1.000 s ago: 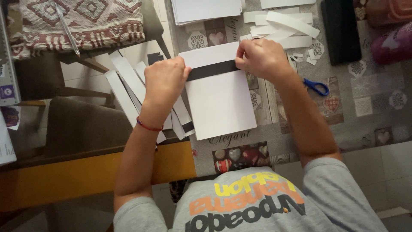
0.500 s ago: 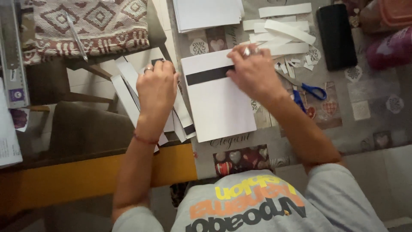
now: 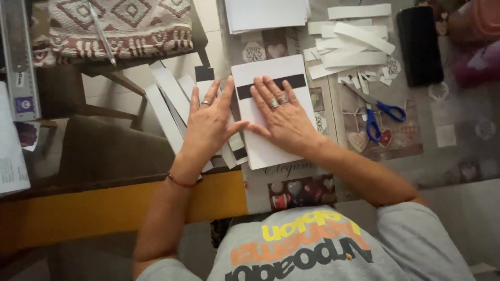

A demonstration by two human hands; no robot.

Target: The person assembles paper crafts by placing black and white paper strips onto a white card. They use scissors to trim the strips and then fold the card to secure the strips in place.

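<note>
A white sheet of paper (image 3: 268, 70) with a black strip (image 3: 294, 81) across its upper part lies on the table. My right hand (image 3: 281, 117) rests flat on the sheet, fingers spread, fingertips at the black strip. My left hand (image 3: 208, 122) lies flat beside it over the sheet's left edge and on loose white and black-tipped paper strips (image 3: 169, 99). Neither hand grips anything.
Blue-handled scissors (image 3: 375, 112) lie right of the sheet. Cut white strips (image 3: 354, 44) and scraps sit beyond them, next to a black case (image 3: 419, 44). A stack of white sheets (image 3: 265, 13) is at the top. A patterned cushion (image 3: 114, 26) on a chair and a ruler (image 3: 18, 57) are on the left.
Both hands have come off the ends of the black strip and now press flat on the sheet, the right hand moving toward the middle.
</note>
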